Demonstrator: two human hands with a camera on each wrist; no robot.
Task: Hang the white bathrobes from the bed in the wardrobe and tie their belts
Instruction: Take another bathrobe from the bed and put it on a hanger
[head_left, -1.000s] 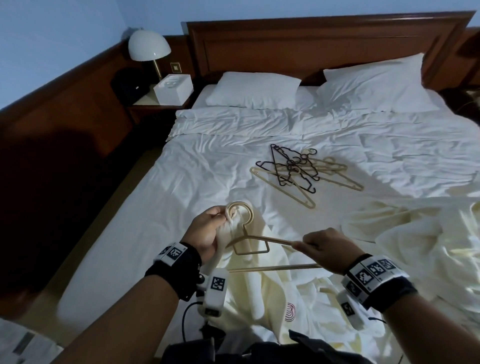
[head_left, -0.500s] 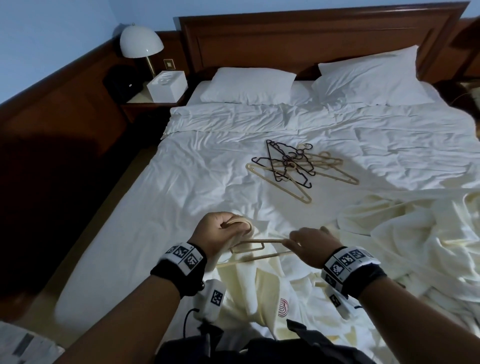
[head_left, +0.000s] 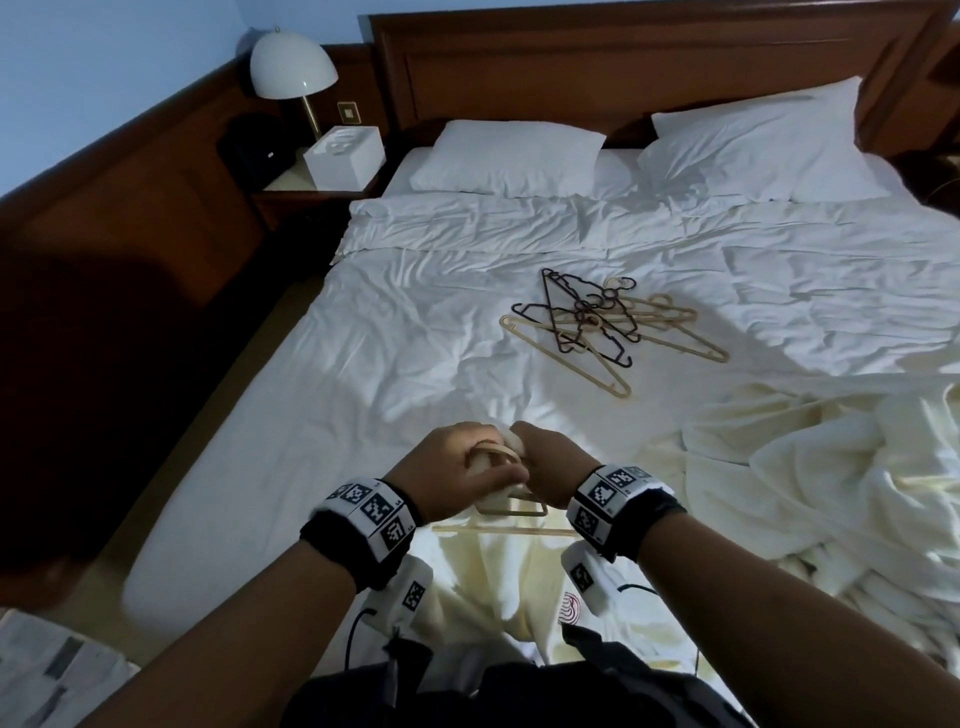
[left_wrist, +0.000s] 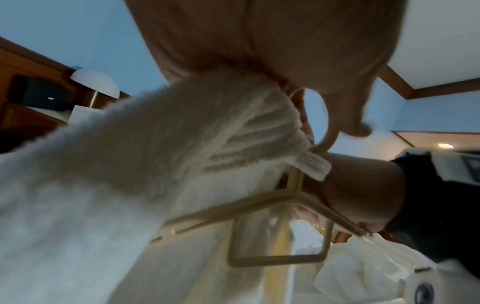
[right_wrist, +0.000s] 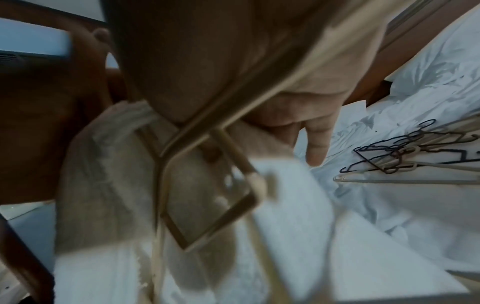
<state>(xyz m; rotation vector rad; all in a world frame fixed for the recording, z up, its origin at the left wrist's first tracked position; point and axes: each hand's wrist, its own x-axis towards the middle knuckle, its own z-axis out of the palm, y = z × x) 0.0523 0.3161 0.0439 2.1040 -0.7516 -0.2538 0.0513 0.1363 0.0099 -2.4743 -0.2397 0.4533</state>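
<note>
My left hand grips the bunched collar of a cream-white bathrobe together with the hook of a beige hanger. The left wrist view shows that collar squeezed under the palm, with the hook curving out beside the thumb. My right hand sits tight against the left, its fingers curled round the hanger near the neck. The robe hangs below both hands over the bed's near edge. A second heap of white bathrobe lies to the right.
A tangle of several black and beige hangers lies mid-bed on the white duvet. Two pillows lean at the wooden headboard. A lamp and white box stand on the left nightstand. Dark floor runs along the bed's left side.
My right hand slid left along the hanger and now meets my left hand at the hook. The hook, visible a second ago, is mostly covered by both hands.
</note>
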